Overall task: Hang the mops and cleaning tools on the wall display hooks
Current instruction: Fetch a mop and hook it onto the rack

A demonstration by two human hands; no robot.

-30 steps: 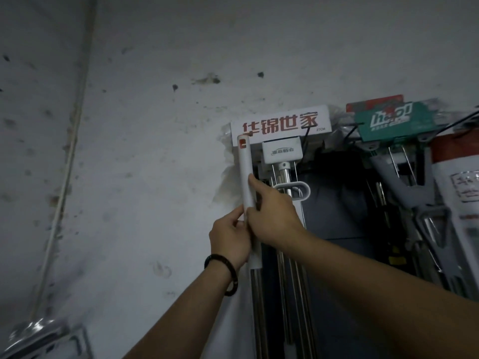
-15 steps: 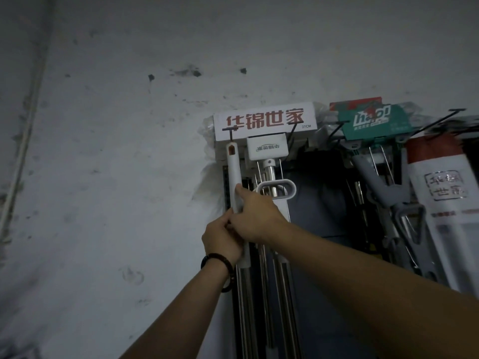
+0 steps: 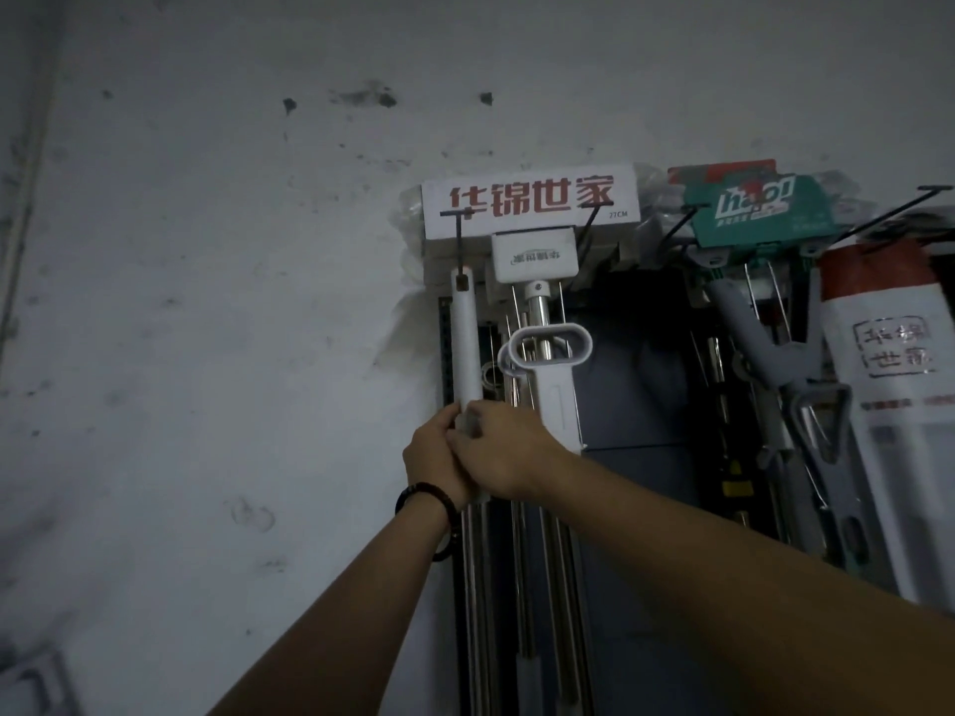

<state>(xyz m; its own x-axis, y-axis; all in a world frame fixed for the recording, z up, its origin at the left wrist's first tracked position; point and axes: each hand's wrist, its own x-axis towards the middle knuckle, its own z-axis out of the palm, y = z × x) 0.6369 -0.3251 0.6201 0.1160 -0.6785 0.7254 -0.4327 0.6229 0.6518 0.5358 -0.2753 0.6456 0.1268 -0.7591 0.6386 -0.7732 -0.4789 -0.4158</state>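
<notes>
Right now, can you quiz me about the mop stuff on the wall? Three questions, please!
1. True or false: the top of the white handle sits on the black hook.
2. How many hands grip the handle? A. none B. one C. two
3. Fill in: the black bracelet is on the ___ wrist.

Key
1. True.
2. C: the left hand and the right hand both grip its lower end.
3. left
</notes>
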